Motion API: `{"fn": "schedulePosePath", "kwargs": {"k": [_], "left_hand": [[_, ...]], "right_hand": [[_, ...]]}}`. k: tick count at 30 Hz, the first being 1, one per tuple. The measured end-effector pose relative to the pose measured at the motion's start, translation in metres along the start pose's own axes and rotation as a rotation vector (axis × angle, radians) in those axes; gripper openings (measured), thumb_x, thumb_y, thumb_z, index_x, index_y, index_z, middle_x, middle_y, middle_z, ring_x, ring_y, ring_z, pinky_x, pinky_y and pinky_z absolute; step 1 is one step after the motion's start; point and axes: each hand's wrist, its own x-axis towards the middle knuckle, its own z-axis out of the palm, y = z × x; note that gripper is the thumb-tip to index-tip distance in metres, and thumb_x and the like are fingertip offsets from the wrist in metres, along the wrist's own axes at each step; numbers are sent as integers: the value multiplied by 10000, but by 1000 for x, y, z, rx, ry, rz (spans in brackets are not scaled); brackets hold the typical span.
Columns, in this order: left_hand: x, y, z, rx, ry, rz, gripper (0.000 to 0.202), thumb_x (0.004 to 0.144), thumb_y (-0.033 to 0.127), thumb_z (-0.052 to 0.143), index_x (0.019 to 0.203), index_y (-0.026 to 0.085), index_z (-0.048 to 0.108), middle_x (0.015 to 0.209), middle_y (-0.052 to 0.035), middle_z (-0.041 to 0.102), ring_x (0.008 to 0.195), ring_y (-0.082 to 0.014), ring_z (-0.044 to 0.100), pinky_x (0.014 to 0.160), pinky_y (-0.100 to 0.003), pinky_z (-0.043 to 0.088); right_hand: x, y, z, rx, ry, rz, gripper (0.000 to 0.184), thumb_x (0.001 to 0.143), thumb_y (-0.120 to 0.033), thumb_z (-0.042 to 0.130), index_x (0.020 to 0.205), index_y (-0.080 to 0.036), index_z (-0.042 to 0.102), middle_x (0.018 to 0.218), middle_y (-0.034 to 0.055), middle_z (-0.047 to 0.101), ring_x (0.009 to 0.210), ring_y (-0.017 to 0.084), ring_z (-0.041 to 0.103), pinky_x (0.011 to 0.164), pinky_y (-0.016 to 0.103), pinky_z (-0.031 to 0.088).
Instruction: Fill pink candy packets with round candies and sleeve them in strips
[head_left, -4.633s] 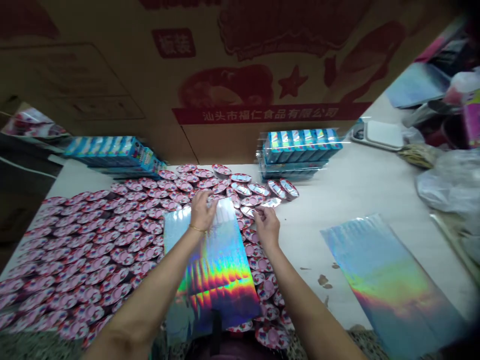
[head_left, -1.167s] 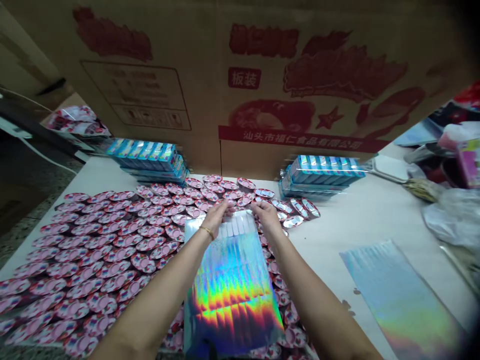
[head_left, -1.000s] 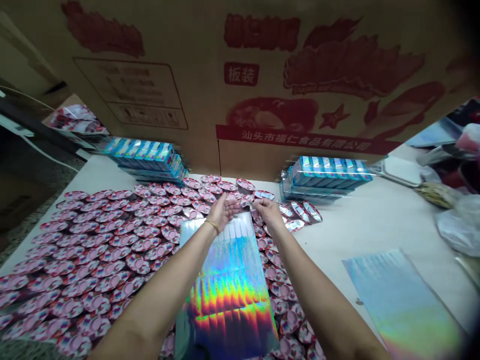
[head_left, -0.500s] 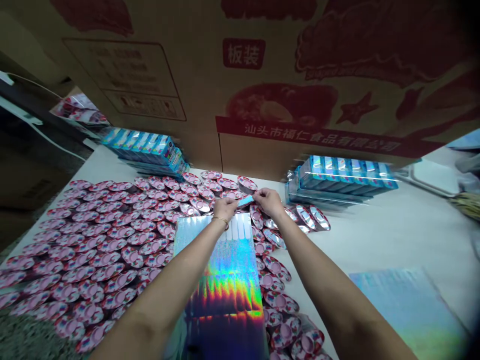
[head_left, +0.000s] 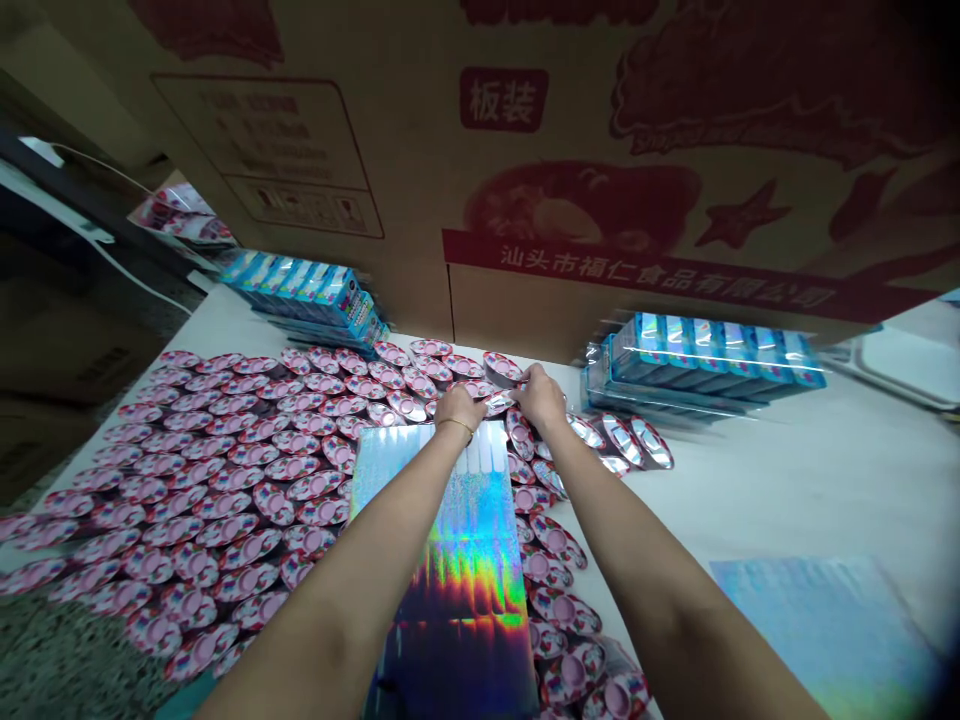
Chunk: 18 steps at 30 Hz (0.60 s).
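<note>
My left hand point(head_left: 459, 408) and my right hand point(head_left: 541, 398) are close together above the far end of a sheet of shiny rainbow stickers point(head_left: 480, 520). Their fingers are closed in a pinch at either end of a small pale sticker strip point(head_left: 497, 402), which lies low over one of the oval packs. Where the strip ends and the pack begins is hard to make out. Around both hands lie several oval red-and-white packs with pink round centres point(head_left: 251, 455). Beside my right hand, a few packs point(head_left: 621, 438) have a silvery, shiny face.
A big printed cardboard box point(head_left: 510, 200) stands at the back like a wall. Wrapped blue packets are stacked at left point(head_left: 300, 295) and right point(head_left: 712, 360) against it. Another shiny sheet point(head_left: 817, 620) lies on the white table point(head_left: 780, 490) at right.
Both hands have lowered the strip from above onto the pack area, and my left hand has turned more knuckles-up. The view has shifted slightly. The sheet stays in place.
</note>
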Motion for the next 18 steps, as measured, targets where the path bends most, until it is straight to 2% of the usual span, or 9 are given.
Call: {"fn": "schedulePosePath", "kwargs": {"k": [2, 4, 8, 11, 14, 18], "left_hand": [[-5, -10, -7, -26, 37, 40, 251, 674, 312, 564, 855, 157, 644, 822, -111, 655, 786, -220, 595, 658, -287, 413], [-13, -32, -19, -66, 101, 135, 305, 707, 334, 540, 956, 170, 604, 805, -74, 645, 778, -193, 583, 680, -276, 412], [-31, -101, -47, 2, 183, 393, 324, 743, 398, 502, 986, 201, 588, 899, -53, 598, 876, -187, 525, 775, -290, 383], [-37, -146, -58, 144, 173, 477, 319, 692, 396, 570, 976, 254, 596, 986, -49, 551, 961, -227, 461, 812, -344, 345], [-37, -169, -57, 171, 167, 485, 278, 658, 366, 616, 919, 270, 604, 1009, -39, 521, 983, -239, 428, 809, -365, 323], [-33, -178, -46, 100, 168, 492, 270, 637, 355, 644, 887, 264, 598, 1021, -28, 501, 981, -229, 415, 796, -357, 317]], "right_hand": [[-4, 1, 0, -3, 26, -38, 198, 745, -260, 490, 905, -214, 596, 852, 36, 602, 770, 170, 526, 642, 251, 344], [-13, 3, 1, -46, 69, -161, 236, 797, -210, 404, 901, -222, 615, 899, 48, 584, 819, 168, 513, 689, 260, 341], [-36, 6, -2, -324, 64, -414, 355, 795, -160, 397, 1086, -272, 567, 990, 95, 540, 911, 229, 454, 752, 338, 307], [-48, 3, -5, -429, 58, -423, 399, 779, -150, 422, 1141, -275, 532, 1036, 109, 520, 919, 249, 435, 747, 364, 300], [-63, -18, 0, -338, 85, -450, 362, 801, -148, 390, 1098, -246, 571, 1020, 89, 530, 890, 214, 455, 754, 330, 317], [-94, -76, 28, -220, 27, -650, 317, 827, -208, 409, 1102, -241, 564, 1030, 64, 531, 897, 184, 454, 769, 280, 335]]}}
